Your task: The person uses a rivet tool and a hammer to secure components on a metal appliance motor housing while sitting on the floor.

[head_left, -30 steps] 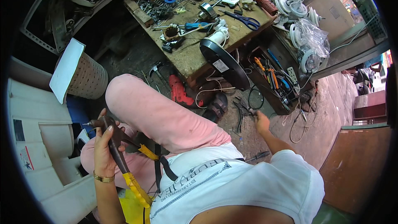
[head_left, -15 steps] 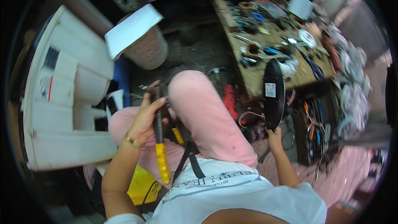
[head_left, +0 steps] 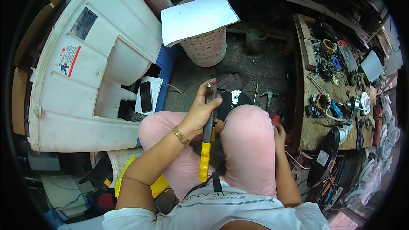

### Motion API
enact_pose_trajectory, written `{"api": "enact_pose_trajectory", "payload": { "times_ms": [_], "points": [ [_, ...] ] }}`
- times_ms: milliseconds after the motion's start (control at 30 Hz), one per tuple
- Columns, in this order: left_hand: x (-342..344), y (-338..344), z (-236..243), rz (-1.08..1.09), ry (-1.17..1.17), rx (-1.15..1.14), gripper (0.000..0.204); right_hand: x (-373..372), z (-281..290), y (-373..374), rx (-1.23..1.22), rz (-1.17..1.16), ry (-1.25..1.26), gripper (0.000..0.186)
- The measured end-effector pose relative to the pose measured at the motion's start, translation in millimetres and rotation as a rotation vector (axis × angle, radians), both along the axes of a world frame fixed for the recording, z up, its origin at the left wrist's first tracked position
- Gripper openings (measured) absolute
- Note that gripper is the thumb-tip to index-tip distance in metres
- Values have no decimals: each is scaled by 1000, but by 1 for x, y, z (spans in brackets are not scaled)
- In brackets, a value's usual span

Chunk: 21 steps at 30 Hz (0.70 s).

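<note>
My left hand [head_left: 200,108] is closed around a two-handled plier-like tool [head_left: 208,127] with dark metal shafts and yellow grips, held upright above my lap. Its second yellow grip is mostly hidden behind the front shaft. My right hand [head_left: 279,135] is low beside my right knee, close to a red object [head_left: 277,118] on the floor. The knee hides part of that object and most of the fingers, so I cannot tell whether they grip it. Farther right, a black oval base [head_left: 324,156] with a white label leans by the workbench.
A wooden workbench [head_left: 309,134] with motor parts and tools stands at right. On the floor ahead lie a hammer [head_left: 269,96] and a black disc with a silver centre [head_left: 235,98]. A perforated bin [head_left: 206,51] topped by paper and a large white plastic housing [head_left: 55,115] stand left.
My right hand has let go of the black oval base and moved left to beside the knee. My left hand keeps the yellow-gripped tool. The view has swung left.
</note>
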<state>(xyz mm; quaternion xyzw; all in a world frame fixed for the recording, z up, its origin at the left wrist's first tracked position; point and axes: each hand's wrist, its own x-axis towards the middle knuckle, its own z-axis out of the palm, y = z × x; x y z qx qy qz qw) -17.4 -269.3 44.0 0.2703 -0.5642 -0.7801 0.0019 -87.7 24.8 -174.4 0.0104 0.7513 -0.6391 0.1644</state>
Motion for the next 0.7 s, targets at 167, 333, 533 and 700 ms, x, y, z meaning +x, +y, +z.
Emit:
{"api": "enact_pose_trajectory", "payload": {
  "times_ms": [167, 333, 533, 700],
  "points": [
    [-25, 1, -5, 2, 30, -69, 59, -85, -103, -76, 954, -97, 296, 30],
    [-19, -8, -13, 49, -11, -3, 57, -89, -116, -90, 1013, -32, 152, 34],
    [-26, -1, -16, 27, 32, -4, 55, -142, -101, -60, 746, -34, 9, 40],
    [-6, -7, -20, 111, 38, -91, 55, -120, 39, -96, 24, 226, 16, 32]
  ]
}}
